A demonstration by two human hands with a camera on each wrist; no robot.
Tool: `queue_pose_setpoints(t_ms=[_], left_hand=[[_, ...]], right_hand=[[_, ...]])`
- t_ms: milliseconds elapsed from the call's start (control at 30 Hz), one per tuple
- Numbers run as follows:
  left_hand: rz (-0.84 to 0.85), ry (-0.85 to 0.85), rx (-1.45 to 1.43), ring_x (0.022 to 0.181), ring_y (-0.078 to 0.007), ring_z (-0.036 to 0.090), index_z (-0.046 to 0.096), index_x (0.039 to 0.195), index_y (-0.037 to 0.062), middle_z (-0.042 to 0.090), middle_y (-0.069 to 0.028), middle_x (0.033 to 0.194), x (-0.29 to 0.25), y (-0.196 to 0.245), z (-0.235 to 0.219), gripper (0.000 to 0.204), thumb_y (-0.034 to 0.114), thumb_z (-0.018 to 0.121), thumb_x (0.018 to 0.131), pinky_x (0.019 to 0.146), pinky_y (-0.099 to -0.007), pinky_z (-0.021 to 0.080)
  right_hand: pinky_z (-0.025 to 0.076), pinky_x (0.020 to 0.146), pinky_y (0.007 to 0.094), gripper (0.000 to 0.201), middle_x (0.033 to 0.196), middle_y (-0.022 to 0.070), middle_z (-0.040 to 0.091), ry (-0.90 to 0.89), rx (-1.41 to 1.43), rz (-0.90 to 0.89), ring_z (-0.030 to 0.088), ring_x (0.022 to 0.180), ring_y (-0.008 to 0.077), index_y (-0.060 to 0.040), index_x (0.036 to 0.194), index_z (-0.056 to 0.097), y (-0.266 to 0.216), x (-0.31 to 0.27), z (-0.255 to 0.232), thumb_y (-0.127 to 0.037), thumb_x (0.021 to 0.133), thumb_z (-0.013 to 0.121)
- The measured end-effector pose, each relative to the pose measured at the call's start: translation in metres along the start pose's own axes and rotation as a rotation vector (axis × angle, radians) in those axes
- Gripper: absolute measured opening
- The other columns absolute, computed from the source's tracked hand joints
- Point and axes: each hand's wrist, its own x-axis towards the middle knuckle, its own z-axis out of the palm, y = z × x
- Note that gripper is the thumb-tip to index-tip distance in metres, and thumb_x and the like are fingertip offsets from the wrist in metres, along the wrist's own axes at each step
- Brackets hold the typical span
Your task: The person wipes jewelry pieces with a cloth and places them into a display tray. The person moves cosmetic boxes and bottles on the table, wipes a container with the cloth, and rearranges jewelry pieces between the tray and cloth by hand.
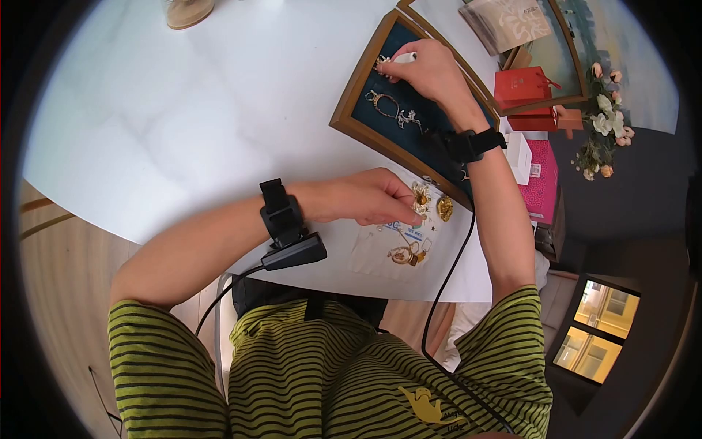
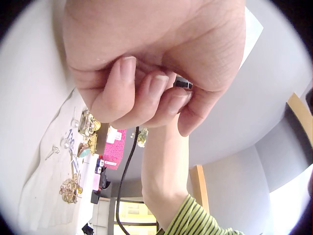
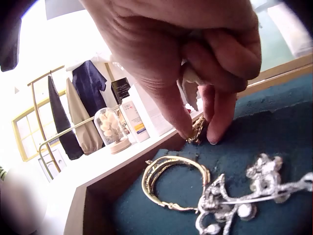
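gold piece (image 3: pixel 197 132) pinched by right hand (image 1: pixel 424 67): best use light touch, clear of neighbouring bangle (image 3: pixel 176 158); left hand (image 1: pixel 365 197) loosely curled, nothing visible inside.

We find the box (image 1: pixel 369 139) on the table (image 1: pixel 146 110), with the right hand (image 1: pixel 425 69) and a small piece (image 3: pixel 196 131) at its far end. Inside, the brooch (image 3: pixel 215 198) lies right of the bracelet (image 3: pixel 171 206). Before the box, ornaments (image 1: pixel 444 208) lie on a sheet (image 1: pixel 369 252), the left hand (image 1: pixel 373 197) to their left. Right of the box sit a bag (image 1: pixel 521 86), then flowers (image 1: pixel 603 121).
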Motion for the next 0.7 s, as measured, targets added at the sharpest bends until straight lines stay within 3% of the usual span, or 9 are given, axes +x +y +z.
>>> queue_pose_setpoints(t_ms=[233,300,433,500,533,700], left_hand=[[0.011,-0.02,-0.012,0.051,-0.0028,0.023,0.046,0.062,0.0137,0.029,0.0096,0.056,0.001,-0.0017,-0.0012,0.038,0.025,0.062,0.094,0.047,-0.0239,0.016],[0.017,-0.023,-0.013,0.051,-0.0027,0.023,0.046,0.062,0.0136,0.029,0.0096,0.055,0.0007,-0.0019,-0.0014,0.037,0.024,0.062,0.094,0.047,-0.0239,0.016],[0.031,-0.033,-0.015,0.051,-0.0026,0.023,0.045,0.062,0.0139,0.029,0.0096,0.055,0.0011,-0.0035,-0.0016,0.038,0.025,0.062,0.094,0.047,-0.0239,0.016],[0.037,-0.034,-0.011,0.051,-0.0026,0.024,0.045,0.062,0.0139,0.029,0.0096,0.055,0.0017,-0.0041,-0.0017,0.038,0.025,0.062,0.094,0.047,-0.0238,0.016],[0.03,-0.034,-0.006,0.051,-0.0027,0.024,0.045,0.062,0.0139,0.03,0.0095,0.055,0.0024,-0.0051,-0.0021,0.038,0.025,0.062,0.094,0.047,-0.0237,0.017],[0.028,-0.026,0.012,0.051,-0.0028,0.025,0.045,0.062,0.0137,0.031,0.0095,0.055,0.0016,-0.0036,-0.0012,0.038,0.025,0.062,0.094,0.047,-0.0235,0.018]], right_hand=[[0.047,0.058,0.0262,0.02,0.063,0.0044,0.069,0.013,0.188,0.048,0.063,0.058,0.0113,-0.0034,0.074,0.075,0.0115,0.0092,0.0006,-0.024,0.075,0.075],[0.045,0.072,0.0225,0.022,0.067,0.0028,0.07,-0.082,0.178,0.108,0.059,0.064,0.0076,-0.0034,0.087,0.075,0.0057,0.0065,-0.0025,-0.025,0.081,0.073],[0.042,0.072,0.0232,0.025,0.067,0.0026,0.07,-0.113,0.2,0.13,0.057,0.064,0.0062,-0.0038,0.093,0.074,0.0043,0.006,-0.0038,-0.027,0.082,0.073],[0.045,0.059,0.0249,0.026,0.063,0.0041,0.07,-0.073,0.259,0.125,0.06,0.059,0.0082,-0.0009,0.087,0.075,0.0048,0.0054,-0.0042,-0.026,0.082,0.07],[0.045,0.059,0.0249,0.026,0.063,0.0041,0.07,-0.072,0.257,0.124,0.06,0.059,0.0082,-0.0009,0.087,0.075,0.0058,0.0055,-0.0044,-0.026,0.082,0.07],[0.045,0.07,0.0238,0.028,0.065,0.0049,0.07,-0.09,0.264,0.136,0.06,0.068,0.0078,0.0006,0.092,0.073,0.007,0.0033,-0.0071,-0.024,0.087,0.063]])
